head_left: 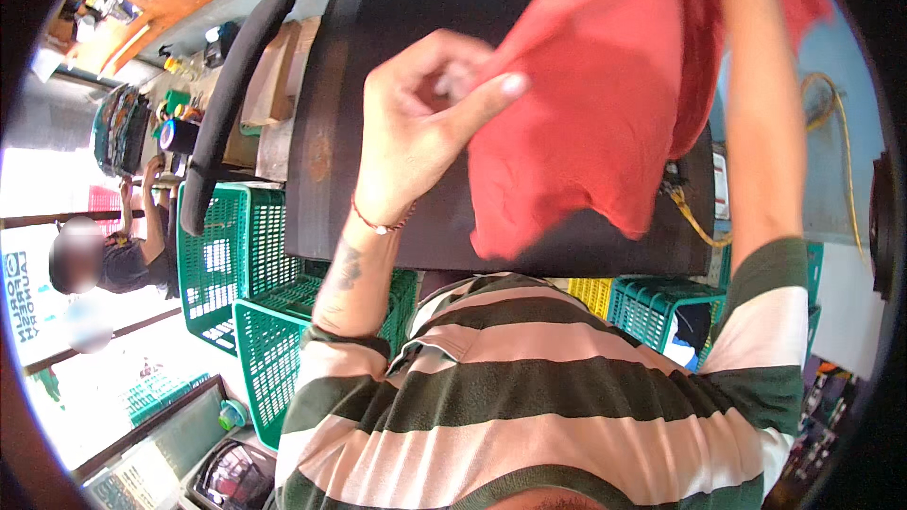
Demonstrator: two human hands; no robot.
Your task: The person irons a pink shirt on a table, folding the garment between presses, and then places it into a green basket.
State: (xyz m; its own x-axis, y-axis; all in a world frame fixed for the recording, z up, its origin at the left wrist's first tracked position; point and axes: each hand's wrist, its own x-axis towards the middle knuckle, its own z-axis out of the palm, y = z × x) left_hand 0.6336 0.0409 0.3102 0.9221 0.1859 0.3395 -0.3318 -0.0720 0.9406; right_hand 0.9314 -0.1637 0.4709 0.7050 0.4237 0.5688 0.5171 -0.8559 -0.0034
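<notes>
A red fabric piece [590,104], apparently a garment, hangs in loose folds above a black padded ironing table [416,217]. My left hand [416,118] is raised at its left edge. The thumb stretches across the front of the red fabric, apart from the half-curled, slightly blurred fingers, and nothing shows between them. My right forearm reaches up among the folds on the right. Beyond the upper rim of the picture, my right hand is out of sight.
A narrow black padded arm [231,113] rises left of the table. Green plastic baskets [269,349] stand at the near left, and another green basket [666,307] beside a yellow one [590,295] at the near right. A yellow cable [697,222] hangs at the right. Another person [123,250] is at the far left.
</notes>
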